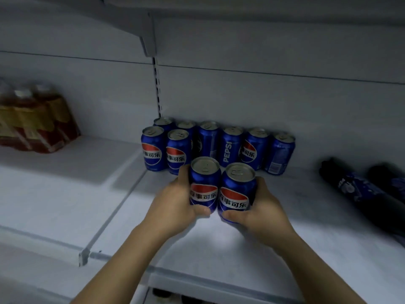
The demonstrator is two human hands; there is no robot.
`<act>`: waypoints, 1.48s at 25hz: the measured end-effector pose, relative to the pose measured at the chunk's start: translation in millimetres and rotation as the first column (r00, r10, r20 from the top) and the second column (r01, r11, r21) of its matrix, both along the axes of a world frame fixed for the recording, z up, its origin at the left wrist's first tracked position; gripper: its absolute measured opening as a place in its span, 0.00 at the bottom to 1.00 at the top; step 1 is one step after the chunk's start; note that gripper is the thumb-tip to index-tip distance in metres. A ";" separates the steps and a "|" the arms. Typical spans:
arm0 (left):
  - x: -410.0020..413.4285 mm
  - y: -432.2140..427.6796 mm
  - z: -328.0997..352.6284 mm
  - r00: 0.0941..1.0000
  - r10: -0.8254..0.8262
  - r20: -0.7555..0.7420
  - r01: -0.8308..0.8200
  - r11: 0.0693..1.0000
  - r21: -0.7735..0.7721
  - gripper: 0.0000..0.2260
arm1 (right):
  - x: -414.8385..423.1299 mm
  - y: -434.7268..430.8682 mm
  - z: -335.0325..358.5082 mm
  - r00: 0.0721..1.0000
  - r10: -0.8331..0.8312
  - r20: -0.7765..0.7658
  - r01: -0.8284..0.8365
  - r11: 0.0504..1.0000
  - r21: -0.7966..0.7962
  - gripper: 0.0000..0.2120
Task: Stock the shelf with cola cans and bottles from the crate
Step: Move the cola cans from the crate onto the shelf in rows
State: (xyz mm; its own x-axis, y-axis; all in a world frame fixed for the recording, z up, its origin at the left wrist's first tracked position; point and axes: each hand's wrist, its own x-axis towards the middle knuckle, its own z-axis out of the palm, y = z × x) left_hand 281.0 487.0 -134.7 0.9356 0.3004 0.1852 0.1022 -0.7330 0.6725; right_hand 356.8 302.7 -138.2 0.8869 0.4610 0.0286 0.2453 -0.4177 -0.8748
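On a white metal shelf (295, 216) in dim, bluish light, 8 blue cola cans (232, 148) stood upright against the back wall (263, 102): 6 in a rear row and 2 in front at the left end. Just before them, the left hand (173, 207) was wrapped round 1 more can, the left-hand can (205, 185). The right hand (260, 212) gripped the right-hand can (237, 191). These 2 were upright, side by side and touching; whether their bases met the shelf could not be told. At far right 2 dark bottles (355, 189) lay on their sides. At far left stood a blurred pack of reddish bottles (37, 126), 3 caps showing. An upper shelf (263, 9) hung overhead.
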 end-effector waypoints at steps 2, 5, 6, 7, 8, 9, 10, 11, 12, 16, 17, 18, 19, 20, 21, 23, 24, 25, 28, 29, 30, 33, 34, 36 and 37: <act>13.5 12.7 -2.1 0.998 0.058 -0.039 -0.048 0.974 0.222 0.33 | 6.2 12.0 0.3 0.999 -0.041 0.019 0.041 0.999 -0.007 0.34; 38.7 18.7 3.8 0.979 0.148 -0.142 -0.079 0.912 0.404 0.29 | 22.1 27.6 -3.9 0.986 -0.119 0.115 0.124 0.992 -0.031 0.37; 46.9 19.9 8.7 0.967 0.165 -0.192 -0.065 0.894 0.443 0.27 | 27.1 32.3 -3.6 0.981 -0.134 0.143 0.144 0.988 -0.060 0.38; 54.8 21.6 13.1 0.958 0.177 -0.225 -0.051 0.878 0.476 0.26 | 31.2 36.0 -2.8 0.976 -0.145 0.160 0.159 0.984 -0.075 0.39; 62.4 24.1 17.1 0.953 0.183 -0.243 -0.038 0.865 0.501 0.24 | 34.6 39.8 -0.9 0.972 -0.155 0.176 0.170 0.982 -0.077 0.39; 68.2 26.8 19.9 0.947 0.189 -0.259 -0.031 0.858 0.513 0.23 | 36.7 43.0 1.6 0.967 -0.156 0.203 0.173 0.983 -0.066 0.40; 73.9 29.1 20.6 0.944 0.190 -0.271 -0.025 0.858 0.513 0.22 | 39.7 46.7 1.4 0.959 -0.163 0.232 0.181 0.982 -0.060 0.40; 78.9 31.1 20.4 0.944 0.184 -0.272 -0.021 0.862 0.507 0.21 | 42.6 50.2 1.8 0.949 -0.172 0.262 0.194 0.979 -0.059 0.40; 82.4 31.9 20.0 0.947 0.177 -0.269 -0.018 0.863 0.506 0.20 | 46.9 53.9 0.3 0.944 -0.181 0.277 0.206 0.977 -0.061 0.38; 89.7 38.7 18.7 0.953 0.165 -0.256 -0.026 0.881 0.472 0.21 | 58.9 63.7 2.3 0.945 -0.216 0.245 0.246 0.964 -0.099 0.38; 88.6 40.5 17.6 0.955 0.150 -0.257 -0.031 0.910 0.415 0.20 | 58.7 64.7 2.8 0.947 -0.217 0.237 0.248 0.963 -0.110 0.38; 86.5 42.2 15.4 0.959 0.120 -0.255 -0.031 0.945 0.325 0.18 | 59.0 65.6 1.6 0.947 -0.213 0.241 0.249 0.960 -0.128 0.39; 82.1 43.9 13.5 0.968 0.073 -0.239 -0.019 0.975 0.220 0.15 | 57.9 66.4 -0.1 0.943 -0.223 0.247 0.264 0.953 -0.148 0.41; 75.8 44.8 12.0 0.977 0.020 -0.211 0.005 0.993 0.120 0.11 | 57.8 66.0 -4.8 0.939 -0.239 0.249 0.281 0.947 -0.152 0.44; 67.2 45.2 12.2 0.985 -0.025 -0.170 0.032 0.999 0.038 0.09 | 55.6 65.6 -6.3 0.933 -0.268 0.240 0.305 0.943 -0.133 0.46; 44.9 46.3 13.6 0.993 -0.084 -0.080 0.074 0.990 -0.120 0.07 | 43.1 62.1 -1.6 0.928 -0.316 0.197 0.330 0.943 -0.043 0.43; 33.1 46.6 15.3 0.995 -0.093 -0.030 0.084 0.975 -0.205 0.11 | 32.3 60.0 3.7 0.925 -0.346 0.156 0.350 0.937 0.005 0.38; 22.9 46.5 17.0 0.996 -0.085 0.021 0.087 0.956 -0.282 0.15 | 19.7 56.8 8.2 0.921 -0.376 0.105 0.373 0.927 0.047 0.34; 4.2 40.9 17.1 0.991 -0.068 0.113 0.111 0.890 -0.442 0.17 | -14.9 39.4 6.8 0.890 -0.447 0.088 0.433 0.890 0.141 0.28; 0.6 35.2 15.5 0.988 -0.097 0.117 0.142 0.869 -0.474 0.17 | -25.7 35.4 5.3 0.884 -0.454 0.112 0.435 0.886 0.158 0.25; -2.3 28.3 13.7 0.983 -0.146 0.115 0.184 0.850 -0.493 0.16 | -35.8 32.0 4.9 0.878 -0.461 0.127 0.439 0.883 0.167 0.22; -3.0 2.3 11.6 0.949 -0.298 0.103 0.302 0.766 -0.568 0.15 | -53.6 14.0 0.4 0.842 -0.523 0.133 0.495 0.847 0.196 0.17; -0.4 -6.4 10.7 0.937 -0.334 0.097 0.325 0.741 -0.587 0.15 | -57.3 6.4 1.1 0.821 -0.552 0.144 0.520 0.828 0.210 0.16; 3.8 -25.5 8.6 0.920 -0.381 0.091 0.359 0.728 -0.584 0.16 | -63.3 -12.2 2.0 0.786 -0.597 0.163 0.558 0.797 0.229 0.15; 3.7 -35.6 9.1 0.913 -0.397 0.092 0.374 0.727 -0.576 0.16 | -66.9 -21.6 3.7 0.771 -0.614 0.168 0.573 0.785 0.237 0.15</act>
